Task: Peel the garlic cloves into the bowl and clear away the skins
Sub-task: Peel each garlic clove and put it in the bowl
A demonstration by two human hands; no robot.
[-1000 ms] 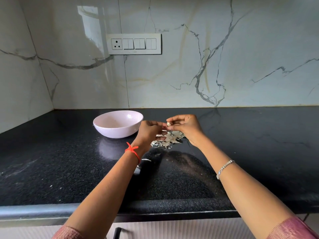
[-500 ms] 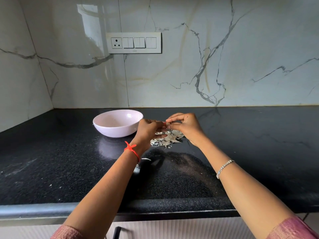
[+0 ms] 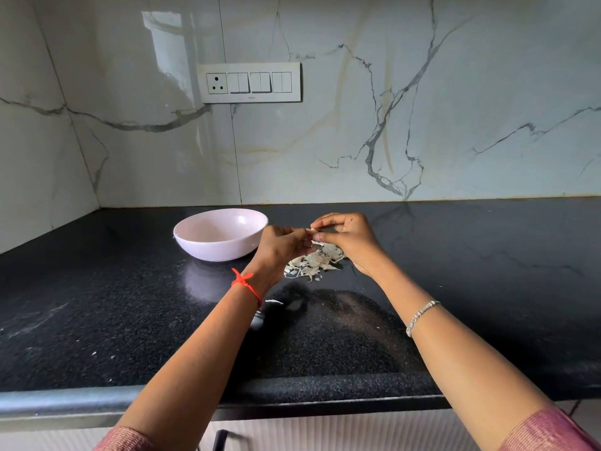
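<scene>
Pinched between left hand [image 3: 282, 246] and right hand [image 3: 352, 241], the tiny garlic clove [image 3: 311, 232] could slip into the skins [image 3: 314, 262] at its 6 o'clock.

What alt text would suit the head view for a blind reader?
Left hand and right hand pinch a clove over a pile of skins on a black counter; a pink bowl sits to their left.

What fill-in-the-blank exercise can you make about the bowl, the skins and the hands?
1. The pink bowl stands on the ____ countertop.
2. The pile of garlic skins lies to the ____ of the bowl.
3. The left hand, with a ____ thread at its wrist, and the right hand pinch one garlic clove.
Missing words: black; right; red.
</scene>
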